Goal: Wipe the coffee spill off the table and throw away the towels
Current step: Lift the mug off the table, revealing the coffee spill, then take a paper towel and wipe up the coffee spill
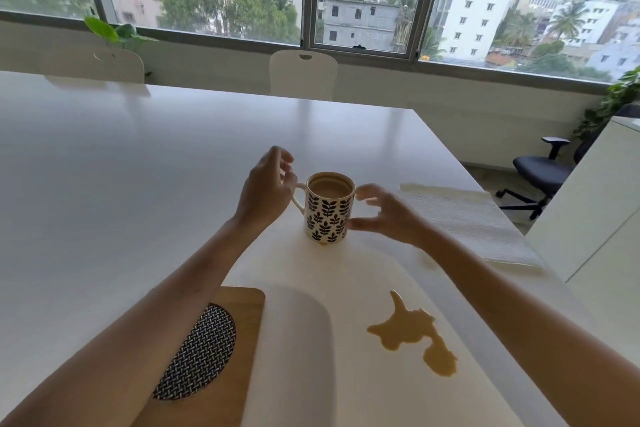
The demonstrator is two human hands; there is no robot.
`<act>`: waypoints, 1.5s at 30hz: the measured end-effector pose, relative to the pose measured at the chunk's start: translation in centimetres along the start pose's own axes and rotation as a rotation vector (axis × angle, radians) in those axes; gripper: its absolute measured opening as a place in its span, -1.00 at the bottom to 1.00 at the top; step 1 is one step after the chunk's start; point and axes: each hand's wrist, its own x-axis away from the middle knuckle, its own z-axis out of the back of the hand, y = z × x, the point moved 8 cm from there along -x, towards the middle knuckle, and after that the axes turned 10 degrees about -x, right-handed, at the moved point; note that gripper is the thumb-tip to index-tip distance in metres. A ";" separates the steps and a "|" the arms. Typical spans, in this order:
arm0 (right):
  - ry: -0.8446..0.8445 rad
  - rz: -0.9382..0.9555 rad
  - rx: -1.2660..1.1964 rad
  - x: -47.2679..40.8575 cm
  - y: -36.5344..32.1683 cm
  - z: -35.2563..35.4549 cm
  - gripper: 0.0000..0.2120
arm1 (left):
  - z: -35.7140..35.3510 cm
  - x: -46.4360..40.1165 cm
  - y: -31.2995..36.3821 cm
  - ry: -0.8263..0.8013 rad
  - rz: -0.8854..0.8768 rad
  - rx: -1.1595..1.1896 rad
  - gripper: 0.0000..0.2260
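Observation:
A tan coffee spill lies on the white table near its front right. Behind it stands a white mug with a black leaf pattern, full of coffee. My left hand hovers by the mug's handle, fingers apart and slightly blurred. On the mug's other side my right hand is spread wide, fingertips at or just off the wall. Flat white paper towels lie along the table's right edge, beyond my right hand.
A wooden board with a black-and-white woven coaster sits under my left forearm. Two white chairs stand at the far side below the windows. A black office chair and a white cabinet stand right of the table.

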 end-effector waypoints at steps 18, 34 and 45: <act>0.324 -0.309 0.385 11.5 9.9 12.3 -0.77 | -3.9 4.6 17.5 -0.211 -0.492 0.164 -0.84; 0.200 -0.126 0.541 13.2 13.1 15.4 -0.71 | -21.2 7.7 20.0 -0.787 -0.578 -0.174 -0.57; 0.196 -0.019 0.549 12.6 13.6 15.5 -0.72 | -20.7 8.8 21.9 -0.503 -0.808 -0.599 -0.43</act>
